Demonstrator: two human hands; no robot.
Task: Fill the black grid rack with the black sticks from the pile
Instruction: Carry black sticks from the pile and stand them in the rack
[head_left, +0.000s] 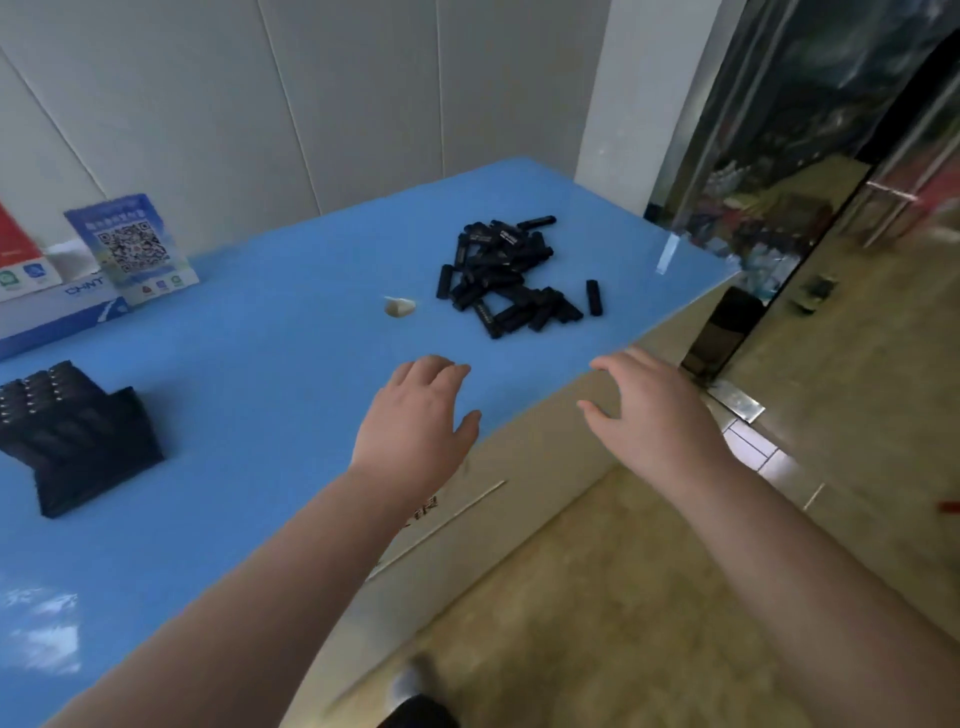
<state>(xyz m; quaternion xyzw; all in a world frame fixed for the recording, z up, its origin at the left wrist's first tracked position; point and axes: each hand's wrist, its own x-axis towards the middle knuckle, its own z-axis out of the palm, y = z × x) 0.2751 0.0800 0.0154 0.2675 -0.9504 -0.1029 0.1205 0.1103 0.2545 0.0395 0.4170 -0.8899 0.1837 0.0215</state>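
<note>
A loose pile of black sticks (506, 273) lies on the blue table (270, 364) toward its far right corner, with one stick (594, 297) lying apart at the right. The black grid rack (78, 436) stands tilted at the left edge of view, and several of its slots hold sticks. My left hand (415, 421) hovers palm down over the table's near edge, fingers relaxed and empty, short of the pile. My right hand (654, 410) hangs beyond the table's edge, over the table's side panel, also relaxed and holding nothing.
A small white object (400, 306) lies left of the pile. A QR-code sign (130, 249) and a blue-white box (52, 317) stand at the back left against the wall. A glass door (810, 171) and tan floor (649, 597) lie to the right.
</note>
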